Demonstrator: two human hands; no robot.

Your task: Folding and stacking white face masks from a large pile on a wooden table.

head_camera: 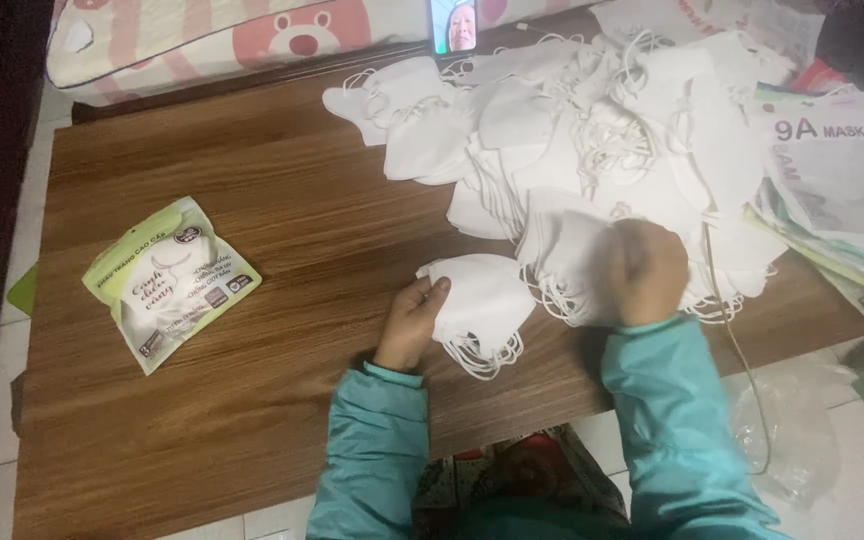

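A: Masks first. What does each hand hold?

B: The left hand (412, 322) presses its fingers together on the edge of a small stack of white masks (482, 305), which lies on the table (302, 230) just in front of the person. The right hand (645, 270) is blurred. It looks closed like a fist at the near edge of the big pile of masks (592, 140), but I cannot tell if its grip pinches a mask or nothing.

A: What lies around?

B: A green and white packet (170, 280) lies flat to the left, well apart from the hands. Printed bags (837, 190) lie stacked at the right edge of the table. A phone (453, 25) stands at the far side, near a pillow (212, 40).

A: What can go wrong?

B: I think the ear loops are the risk. They hang out from the small stack and from the pile, so one pulled mask may drag others with it. The stack may also slide apart, because only its edge is pressed.

A: What is unclear?

B: The right fingers, the count of masks in the stack, and the bags, which the frame cuts off.
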